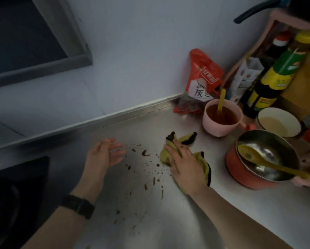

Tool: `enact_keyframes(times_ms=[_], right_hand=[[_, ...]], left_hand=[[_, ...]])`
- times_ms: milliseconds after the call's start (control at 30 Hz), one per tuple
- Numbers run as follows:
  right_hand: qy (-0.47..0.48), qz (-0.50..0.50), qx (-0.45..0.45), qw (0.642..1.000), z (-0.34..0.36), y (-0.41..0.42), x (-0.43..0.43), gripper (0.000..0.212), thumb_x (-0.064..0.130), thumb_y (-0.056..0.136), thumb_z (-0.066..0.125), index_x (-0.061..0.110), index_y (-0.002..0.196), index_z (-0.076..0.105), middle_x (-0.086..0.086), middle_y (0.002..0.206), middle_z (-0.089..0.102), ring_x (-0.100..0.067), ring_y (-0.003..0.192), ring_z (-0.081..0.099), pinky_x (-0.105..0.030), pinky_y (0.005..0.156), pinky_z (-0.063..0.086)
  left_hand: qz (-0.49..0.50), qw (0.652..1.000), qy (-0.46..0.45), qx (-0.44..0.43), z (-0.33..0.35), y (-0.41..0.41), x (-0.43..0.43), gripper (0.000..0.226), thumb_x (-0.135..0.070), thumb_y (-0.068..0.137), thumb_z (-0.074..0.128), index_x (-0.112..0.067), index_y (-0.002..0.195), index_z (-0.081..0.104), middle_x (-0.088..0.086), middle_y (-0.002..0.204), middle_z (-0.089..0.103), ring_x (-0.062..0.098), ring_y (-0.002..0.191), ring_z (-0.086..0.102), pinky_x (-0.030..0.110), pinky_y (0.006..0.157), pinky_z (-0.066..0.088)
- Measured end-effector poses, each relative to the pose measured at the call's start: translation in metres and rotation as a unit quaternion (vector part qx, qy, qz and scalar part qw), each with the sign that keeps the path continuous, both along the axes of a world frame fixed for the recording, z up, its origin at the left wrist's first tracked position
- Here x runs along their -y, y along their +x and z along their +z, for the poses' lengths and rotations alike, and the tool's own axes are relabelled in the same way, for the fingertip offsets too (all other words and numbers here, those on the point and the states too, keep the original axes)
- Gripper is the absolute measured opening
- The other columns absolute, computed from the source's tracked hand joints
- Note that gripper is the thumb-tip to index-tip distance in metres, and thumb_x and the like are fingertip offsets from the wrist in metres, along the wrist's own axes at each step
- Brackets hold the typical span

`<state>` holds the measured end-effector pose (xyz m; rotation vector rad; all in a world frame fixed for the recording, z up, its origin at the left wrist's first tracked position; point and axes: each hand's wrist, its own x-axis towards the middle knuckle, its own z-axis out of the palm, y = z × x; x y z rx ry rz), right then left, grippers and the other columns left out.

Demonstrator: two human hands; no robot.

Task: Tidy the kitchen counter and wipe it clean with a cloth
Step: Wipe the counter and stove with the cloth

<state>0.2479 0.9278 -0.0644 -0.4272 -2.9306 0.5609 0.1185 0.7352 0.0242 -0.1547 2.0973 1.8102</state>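
1. Left of the mess, the left hand point(105, 153) hovers close over the counter point(168, 227), palm turned inward, fingers loose and holding nothing. It is blurred, so I cannot tell whether it touches the steel. It would do best off the wet patch, or braced on dry steel for balance.
2. Between the two hands lie the stains point(145, 153): dark brown smears and a scatter of small specks, with a thinner trail running down toward the near edge. These are the target of this step, and judging by how thickly they lie, most of the wiping is not yet done.
3. Just right of the stains, the right hand point(184, 168) lies flat, its straight fingers pressing down on the cloth point(182, 139). This is a yellow-green rag with dark trim, bunched under the palm and poking out beyond the fingertips. The two hands are well apart.
4. To wipe well, I would first spread the rag flatter so more of it meets the steel. Then sweep leftward toward the idle hand with firm, even pressure, gathering the specks rather than smearing them. Fold to a clean face for a second pass, and follow the trail toward the near edge.
5. Right of the wiping hand stand a pink cup point(220, 121) full of brown liquid and a red pot point(240, 177) with a yellow ladle point(247, 153) in it, both near the rag. The return stroke should be short, or the wrist could knock the cup and undo the work.
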Motion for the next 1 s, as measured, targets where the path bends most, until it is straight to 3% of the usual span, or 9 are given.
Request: enact_keyframes(times_ms=[67,167,267,400,633,800,900,1000], right_hand=[[-0.058,-0.075,-0.054,0.994,0.002,-0.007,-0.007,0.047,0.021,0.100,0.036,0.032,0.145,0.033,0.002,0.152,0.034,-0.019,0.136,0.037,-0.034,0.106,0.040],[-0.128,-0.209,-0.115,0.963,0.005,-0.034,-0.022,0.043,0.025,0.102,0.030,0.027,0.145,0.033,-0.004,0.149,0.037,-0.023,0.136,0.035,-0.034,0.109,0.032],[-0.125,-0.236,-0.106,0.958,0.009,-0.068,-0.038,0.050,0.029,0.101,0.033,0.015,0.149,0.024,-0.010,0.149,0.037,-0.027,0.136,0.034,-0.038,0.109,0.033],[-0.104,-0.212,-0.100,0.967,0.005,-0.101,-0.047,0.044,0.027,0.101,0.035,0.012,0.143,0.036,-0.011,0.143,0.044,-0.027,0.133,0.037,-0.038,0.110,0.031],[-0.095,-0.127,-0.114,0.981,0.006,-0.157,-0.027,0.026,0.020,0.099,0.040,0.010,0.119,0.055,-0.011,0.119,0.058,-0.027,0.112,0.049,-0.033,0.094,0.038],[-0.063,-0.062,-0.096,0.991,0.001,-0.172,-0.004,0.031,0.023,0.096,0.048,0.012,0.125,0.051,-0.010,0.122,0.053,-0.026,0.114,0.048,-0.032,0.092,0.038],[-0.105,0.037,-0.048,0.993,0.004,-0.163,-0.007,0.038,0.026,0.094,0.054,0.020,0.132,0.049,-0.003,0.130,0.052,-0.021,0.121,0.045,-0.024,0.092,0.033],[-0.147,0.072,-0.016,0.986,0.011,-0.148,-0.011,0.044,0.028,0.092,0.057,0.029,0.135,0.046,0.001,0.133,0.052,-0.019,0.124,0.043,-0.025,0.098,0.032]], left_hand=[[0.009,1.000,0.007,0.011,-0.003,-0.002,0.004,0.027,-0.023,0.103,0.036,-0.008,0.110,0.058,0.007,0.097,0.069,0.018,0.078,0.069,0.021,0.059,0.056],[0.026,0.999,0.020,0.013,-0.006,-0.012,0.010,0.029,-0.022,0.103,0.035,-0.007,0.110,0.058,0.010,0.098,0.068,0.021,0.079,0.067,0.023,0.061,0.057],[0.043,0.999,0.031,0.001,-0.009,-0.026,0.019,0.028,-0.023,0.103,0.035,-0.010,0.102,0.060,0.008,0.096,0.068,0.014,0.071,0.069,0.026,0.063,0.055],[0.066,0.996,0.054,0.011,-0.015,-0.038,0.034,0.029,-0.021,0.103,0.034,-0.015,0.090,0.060,0.008,0.091,0.066,0.009,0.061,0.068,0.021,0.057,0.056],[0.122,0.989,0.084,0.016,-0.023,-0.044,0.064,0.029,-0.020,0.102,0.036,-0.013,0.087,0.060,0.009,0.088,0.066,0.007,0.054,0.068,0.019,0.052,0.055],[0.132,0.989,0.060,0.030,-0.029,-0.040,0.071,0.028,-0.019,0.103,0.035,-0.014,0.087,0.058,0.007,0.086,0.065,0.014,0.062,0.067,0.026,0.061,0.053],[0.130,0.989,0.059,0.047,-0.029,-0.034,0.061,0.027,-0.020,0.103,0.035,-0.014,0.088,0.058,0.006,0.084,0.065,0.018,0.068,0.063,0.025,0.060,0.053],[0.114,0.990,0.053,0.060,-0.030,-0.028,0.048,0.026,-0.022,0.103,0.036,-0.011,0.097,0.059,0.005,0.087,0.066,0.018,0.070,0.064,0.026,0.063,0.054]])
